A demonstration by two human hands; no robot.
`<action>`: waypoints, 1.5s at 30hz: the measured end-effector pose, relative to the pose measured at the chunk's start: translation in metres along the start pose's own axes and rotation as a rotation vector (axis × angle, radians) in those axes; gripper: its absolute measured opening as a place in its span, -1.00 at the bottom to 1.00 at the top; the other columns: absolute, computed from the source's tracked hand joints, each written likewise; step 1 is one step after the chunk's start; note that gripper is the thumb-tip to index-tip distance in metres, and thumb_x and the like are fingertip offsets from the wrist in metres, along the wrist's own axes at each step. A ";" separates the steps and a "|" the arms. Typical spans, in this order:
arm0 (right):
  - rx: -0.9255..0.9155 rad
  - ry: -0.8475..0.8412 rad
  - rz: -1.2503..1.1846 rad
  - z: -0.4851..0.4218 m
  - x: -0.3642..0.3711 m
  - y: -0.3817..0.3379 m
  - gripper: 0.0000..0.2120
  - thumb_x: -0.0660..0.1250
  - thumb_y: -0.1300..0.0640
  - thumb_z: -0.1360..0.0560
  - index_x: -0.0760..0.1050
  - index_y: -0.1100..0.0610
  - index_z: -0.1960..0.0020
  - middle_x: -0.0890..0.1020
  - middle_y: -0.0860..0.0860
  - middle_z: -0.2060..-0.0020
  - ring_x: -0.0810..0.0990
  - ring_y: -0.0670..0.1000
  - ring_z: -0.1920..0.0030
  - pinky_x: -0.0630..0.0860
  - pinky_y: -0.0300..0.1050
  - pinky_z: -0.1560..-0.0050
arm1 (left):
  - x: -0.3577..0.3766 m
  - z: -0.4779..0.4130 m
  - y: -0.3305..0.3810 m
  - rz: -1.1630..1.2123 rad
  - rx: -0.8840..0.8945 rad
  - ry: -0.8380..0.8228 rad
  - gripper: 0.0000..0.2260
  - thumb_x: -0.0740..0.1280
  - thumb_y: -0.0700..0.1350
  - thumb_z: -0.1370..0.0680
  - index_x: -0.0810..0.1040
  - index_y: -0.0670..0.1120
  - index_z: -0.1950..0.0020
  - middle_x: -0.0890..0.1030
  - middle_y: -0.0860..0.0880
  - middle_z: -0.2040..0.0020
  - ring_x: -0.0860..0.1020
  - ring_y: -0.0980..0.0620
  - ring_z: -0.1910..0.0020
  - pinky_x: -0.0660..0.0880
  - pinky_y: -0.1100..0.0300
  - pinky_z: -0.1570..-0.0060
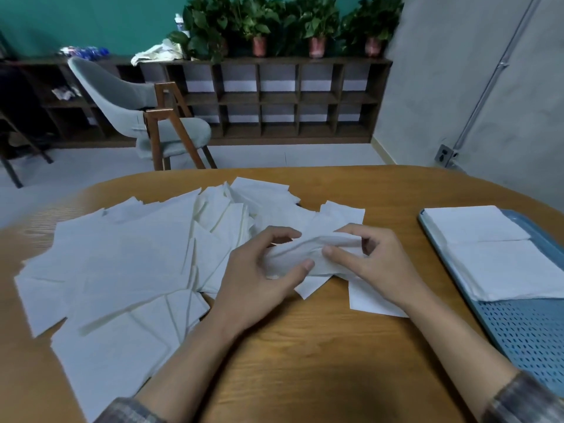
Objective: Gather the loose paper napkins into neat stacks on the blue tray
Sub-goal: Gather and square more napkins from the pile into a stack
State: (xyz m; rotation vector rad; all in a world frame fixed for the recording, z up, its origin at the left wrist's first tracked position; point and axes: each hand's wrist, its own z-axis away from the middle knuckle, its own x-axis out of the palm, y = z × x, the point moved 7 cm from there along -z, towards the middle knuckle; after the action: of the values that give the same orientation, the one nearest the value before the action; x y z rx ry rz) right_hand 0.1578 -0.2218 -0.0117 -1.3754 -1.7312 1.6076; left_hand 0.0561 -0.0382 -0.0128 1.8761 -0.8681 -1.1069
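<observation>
**Flatten before stacking**

Clamped in the curled fingers of left hand (259,270) and right hand (375,264), between heap and tray: one crumpled napkin (308,248). Pull taut, smooth flat, square the edges, then lay onto the two stacks (488,248) on the blue tray (525,331) at right. Heaped at left: loose napkins (128,264). No readable writing anywhere.

No text, number or sign can be read anywhere. The bottle (179,23) on the shelf (274,61) at 11 o'clock has a label, but it is too blurred. The blue and red packets (85,51) at 10 o'clock are too small to read.
</observation>
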 end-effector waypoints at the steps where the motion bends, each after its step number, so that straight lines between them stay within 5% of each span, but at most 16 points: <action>1: 0.018 -0.006 -0.056 -0.001 0.000 0.001 -0.93 0.53 0.18 -0.53 0.74 0.16 -0.01 0.76 0.08 0.08 0.71 0.21 0.02 0.61 0.11 0.00 | -0.001 0.000 0.001 0.007 0.006 0.008 -0.76 0.58 -0.07 -0.51 0.67 0.13 -0.14 0.69 0.23 -0.08 0.63 0.21 -0.18 0.47 0.42 -0.11; 7: 0.147 -0.036 -0.272 0.011 0.003 0.011 -0.80 0.54 0.20 -0.46 0.69 0.23 -0.06 0.77 0.08 0.04 0.76 0.04 0.02 0.65 -0.19 0.09 | -0.002 -0.002 -0.006 0.134 -0.098 0.033 -0.93 0.51 -0.10 -0.59 0.76 0.05 -0.04 0.75 0.16 0.00 0.68 0.17 -0.08 0.59 0.18 -0.06; 12: 0.167 0.014 -0.332 0.012 0.004 0.006 -0.73 0.50 0.11 -0.45 0.68 0.19 -0.12 0.76 -0.06 0.00 0.73 -0.12 0.02 0.56 -0.35 0.12 | 0.001 -0.001 -0.008 0.108 -0.147 0.008 -0.91 0.48 -0.05 -0.61 0.79 0.08 0.00 0.75 0.24 0.04 0.66 0.27 -0.04 0.51 0.37 0.05; 21: 0.200 0.066 -0.305 0.013 0.002 0.010 -0.88 0.54 0.24 -0.49 0.71 0.26 -0.01 0.76 0.00 0.22 0.74 -0.08 0.20 0.56 -0.33 0.22 | 0.004 -0.004 -0.015 0.165 -0.245 -0.106 -0.80 0.38 0.00 -0.66 0.80 0.00 0.01 0.77 0.14 0.06 0.72 0.19 0.03 0.58 0.29 0.08; 26: 0.241 0.075 -0.318 0.014 0.001 0.013 -0.86 0.57 0.23 -0.45 0.71 0.24 0.01 0.77 0.09 0.15 0.75 0.01 0.14 0.60 -0.26 0.21 | 0.001 -0.005 -0.015 0.123 -0.183 -0.053 -0.88 0.56 -0.03 -0.52 0.78 0.12 -0.05 0.75 0.20 0.00 0.67 0.22 -0.07 0.58 0.22 -0.06; 30: 0.264 0.047 -0.339 0.015 0.002 0.015 -0.79 0.59 0.20 -0.41 0.70 0.21 -0.02 0.77 0.12 0.07 0.76 0.10 0.04 0.65 -0.19 0.13 | -0.003 -0.006 -0.020 0.108 -0.198 -0.007 -0.88 0.60 -0.02 -0.48 0.79 0.16 0.01 0.75 0.16 0.05 0.68 0.07 0.03 0.62 0.01 0.05; 33: 0.233 -0.063 -0.310 0.014 0.007 0.009 -0.56 0.57 0.17 -0.43 0.56 0.08 -0.27 0.76 0.01 -0.11 0.73 0.04 -0.15 0.66 -0.13 -0.07 | -0.003 -0.006 -0.018 0.117 -0.198 -0.004 -0.94 0.58 -0.08 -0.50 0.80 0.07 0.05 0.76 0.19 0.10 0.66 0.24 0.08 0.52 0.35 0.16; 37: 0.153 -0.301 -0.347 0.016 0.013 0.002 -0.51 0.58 0.15 -0.47 0.53 0.01 -0.36 0.66 0.04 -0.34 0.56 0.05 -0.42 0.48 0.07 -0.42 | -0.005 -0.007 -0.019 0.143 -0.208 0.028 -0.97 0.55 -0.09 -0.53 0.81 0.02 0.06 0.76 0.19 0.11 0.67 0.27 0.04 0.51 0.41 0.15; 41: 0.127 -0.281 -0.208 0.016 0.011 0.001 -0.75 0.57 0.17 -0.49 0.73 0.04 -0.16 0.72 -0.09 -0.21 0.59 -0.16 -0.34 0.45 -0.31 -0.32 | -0.004 -0.006 -0.018 0.220 -0.227 0.068 -0.96 0.54 -0.09 -0.55 0.80 0.00 0.06 0.76 0.14 0.13 0.68 0.25 0.07 0.50 0.42 0.20; 45: 0.106 -0.007 0.010 0.010 -0.008 0.008 -0.82 0.47 0.23 -0.58 0.76 -0.01 -0.07 0.75 -0.25 -0.06 0.62 -0.29 -0.21 0.40 -0.55 -0.13 | 0.002 -0.004 -0.015 0.119 -0.110 0.071 -0.83 0.52 -0.10 -0.57 0.73 0.05 -0.15 0.75 0.15 0.02 0.68 0.20 -0.06 0.57 0.36 -0.03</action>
State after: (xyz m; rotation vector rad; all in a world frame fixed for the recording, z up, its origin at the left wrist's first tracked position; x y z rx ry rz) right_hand 0.1554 -0.2346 -0.0189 -1.3315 -1.6204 1.6864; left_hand 0.0635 -0.0315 -0.0254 1.7397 -0.8498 -0.9893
